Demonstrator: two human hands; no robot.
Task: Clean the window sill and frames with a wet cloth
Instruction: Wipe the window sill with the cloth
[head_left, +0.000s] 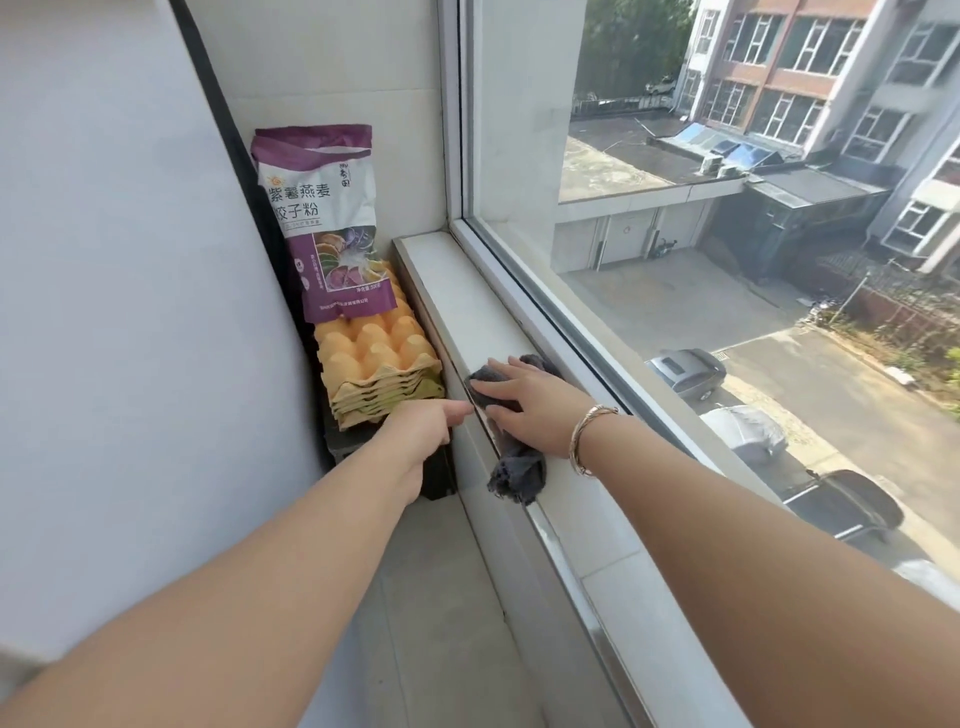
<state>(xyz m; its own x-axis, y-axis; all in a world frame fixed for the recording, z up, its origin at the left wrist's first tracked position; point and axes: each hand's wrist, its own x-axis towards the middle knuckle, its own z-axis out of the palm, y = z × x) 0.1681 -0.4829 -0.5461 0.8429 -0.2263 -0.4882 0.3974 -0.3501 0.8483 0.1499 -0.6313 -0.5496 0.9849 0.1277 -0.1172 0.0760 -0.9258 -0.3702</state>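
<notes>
A white window sill (470, 306) runs from the far corner toward me along the white window frame (524, 291). A dark grey cloth (517, 470) lies on the sill, one end hanging over its inner edge. My right hand (530, 402), with a bracelet on the wrist, presses flat on the cloth with straight fingers. My left hand (426, 423) reaches just left of the sill's edge, its thumb stretched out toward the cloth. The left fingers are hidden behind the hand.
A stack of orange and green egg trays (374, 364) sits on a dark box beside the sill. A purple and white flour bag (324, 218) stands on the trays against the wall. A white appliance side (119, 312) fills the left. Pale tiled floor lies below.
</notes>
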